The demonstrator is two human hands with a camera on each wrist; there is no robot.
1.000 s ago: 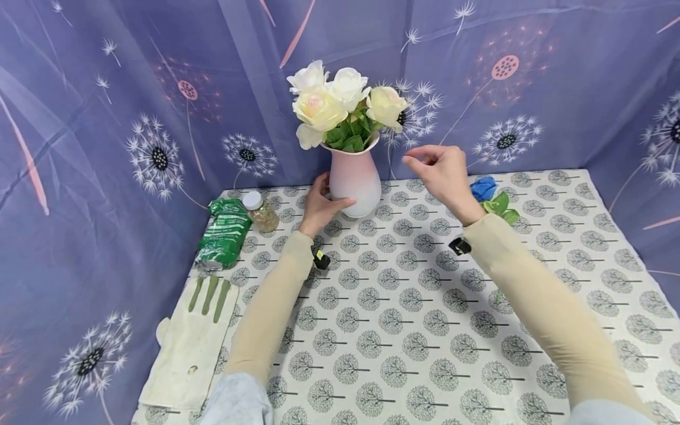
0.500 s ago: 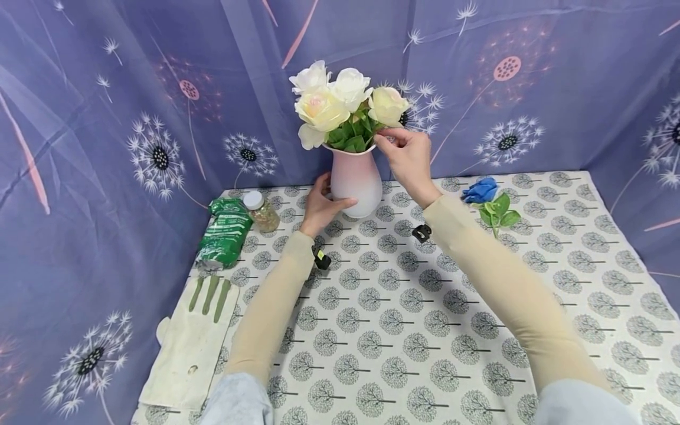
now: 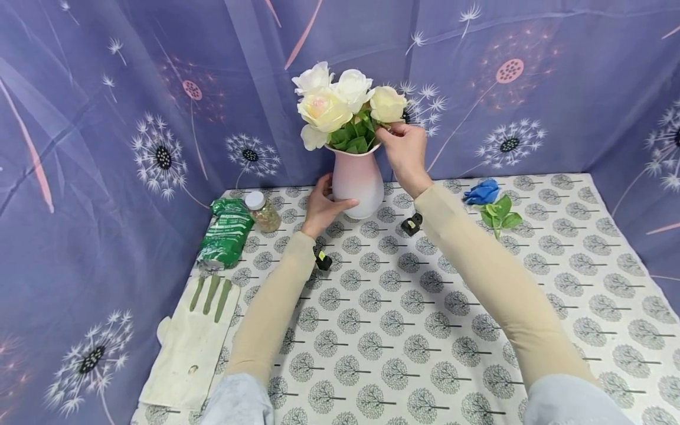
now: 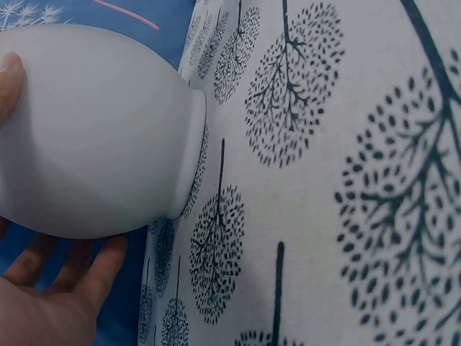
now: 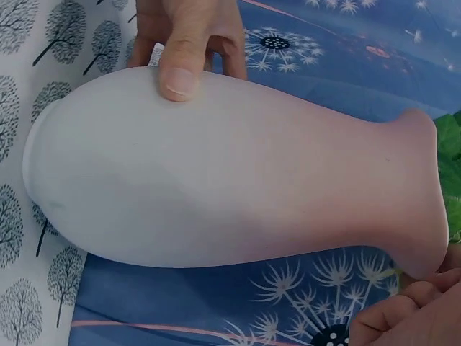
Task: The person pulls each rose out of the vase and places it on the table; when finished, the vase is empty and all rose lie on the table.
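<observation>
A pink-and-white vase (image 3: pixel 357 183) stands upright on the patterned cloth, holding several white and cream roses (image 3: pixel 324 109) with green leaves (image 3: pixel 355 134). My left hand (image 3: pixel 321 209) grips its lower body from the left, thumb in front and fingers curving behind; the left wrist view shows those fingers (image 4: pixel 101 270) under the vase's white belly (image 4: pixel 94 130). At the rim's right side, my right hand (image 3: pixel 406 150) pinches the stem just below the rightmost cream rose (image 3: pixel 388 104). In the right wrist view the right fingers (image 5: pixel 403 310) lie right beside the flared rim (image 5: pixel 425 194).
A blue rose (image 3: pixel 481 192) with green leaves lies on the cloth to the right. At the left are a white-lidded jar (image 3: pixel 264 215), a green packet (image 3: pixel 225 233) and a pale glove (image 3: pixel 186 354) with green-striped fingers. A purple dandelion-print curtain (image 3: pixel 212 53) hangs behind the vase.
My right hand has moved left from beside the blue rose to the vase's rim and now pinches the cream rose's stem. The left hand keeps its grip on the vase.
</observation>
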